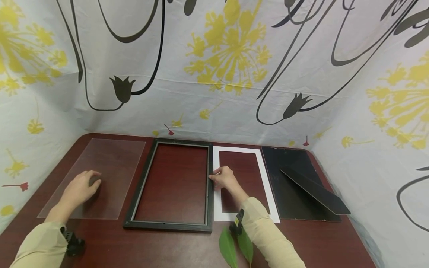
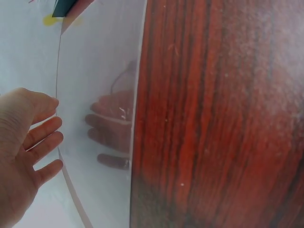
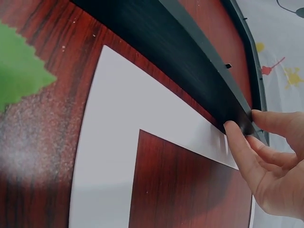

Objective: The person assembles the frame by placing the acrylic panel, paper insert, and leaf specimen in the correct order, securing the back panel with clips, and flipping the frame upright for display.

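On the brown table lies a black picture frame (image 1: 167, 225), with nothing inside its opening. My right hand (image 1: 228, 180) pinches the frame's right side between thumb and fingers; the right wrist view shows the fingertips on the frame's black edge (image 3: 175, 61). Beside the frame, partly under that hand, is a white mat (image 1: 218, 204) with a rectangular cut-out. My left hand (image 1: 78, 190) is over a clear sheet (image 1: 117, 160) at the left, its fingers loosely bent and holding nothing. Its reflection shows in the sheet (image 2: 99, 61) in the left wrist view.
At the right lies a black backing board (image 1: 288, 208) with its stand leg (image 1: 315, 191) angled up. Green leaves (image 1: 228, 247) are near the table's front. Patterned white cloth (image 1: 207, 108) surrounds the table's back and sides.
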Tool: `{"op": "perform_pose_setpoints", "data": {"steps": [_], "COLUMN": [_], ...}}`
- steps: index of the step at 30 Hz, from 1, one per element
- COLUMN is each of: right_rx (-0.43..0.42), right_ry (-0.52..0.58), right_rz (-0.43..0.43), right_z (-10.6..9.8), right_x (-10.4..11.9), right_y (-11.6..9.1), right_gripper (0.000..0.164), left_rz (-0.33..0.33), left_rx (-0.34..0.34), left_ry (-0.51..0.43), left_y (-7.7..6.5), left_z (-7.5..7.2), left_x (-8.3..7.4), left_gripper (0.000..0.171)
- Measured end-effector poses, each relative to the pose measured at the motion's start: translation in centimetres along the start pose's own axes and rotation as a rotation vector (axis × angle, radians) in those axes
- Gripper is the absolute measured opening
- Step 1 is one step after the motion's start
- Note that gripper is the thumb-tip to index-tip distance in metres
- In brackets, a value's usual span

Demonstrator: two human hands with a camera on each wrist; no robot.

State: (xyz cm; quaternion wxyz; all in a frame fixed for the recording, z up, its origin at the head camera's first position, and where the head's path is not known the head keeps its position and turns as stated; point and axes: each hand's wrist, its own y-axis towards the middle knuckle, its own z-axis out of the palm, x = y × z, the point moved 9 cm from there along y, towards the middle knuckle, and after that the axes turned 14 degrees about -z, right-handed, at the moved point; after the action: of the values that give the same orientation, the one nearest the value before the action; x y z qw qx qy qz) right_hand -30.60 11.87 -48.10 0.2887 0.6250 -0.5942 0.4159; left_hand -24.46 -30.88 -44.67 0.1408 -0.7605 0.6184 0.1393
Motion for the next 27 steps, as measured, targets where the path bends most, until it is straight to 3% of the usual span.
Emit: {"op": "perform_pose_setpoints", "data": {"steps": [18, 27], "right_rx": [0.019, 0.01], "right_ry": [0.026, 0.005], "right_rz": [0.062, 0.038], "right_z": [0.1, 0.1], "right_x": [-0.1, 0.1], "right_y": [0.1, 0.0], "right_gripper": [0.028, 0.027], "left_rz": [-0.002, -0.06], "left_rx": [-0.06, -0.058], "left_ry": [-0.034, -0.037], "left_y": [0.2, 0.4], "left_z": [-0.7, -1.1], "left_x": [1.4, 2.6], "left_gripper": [0.028, 0.031]}}
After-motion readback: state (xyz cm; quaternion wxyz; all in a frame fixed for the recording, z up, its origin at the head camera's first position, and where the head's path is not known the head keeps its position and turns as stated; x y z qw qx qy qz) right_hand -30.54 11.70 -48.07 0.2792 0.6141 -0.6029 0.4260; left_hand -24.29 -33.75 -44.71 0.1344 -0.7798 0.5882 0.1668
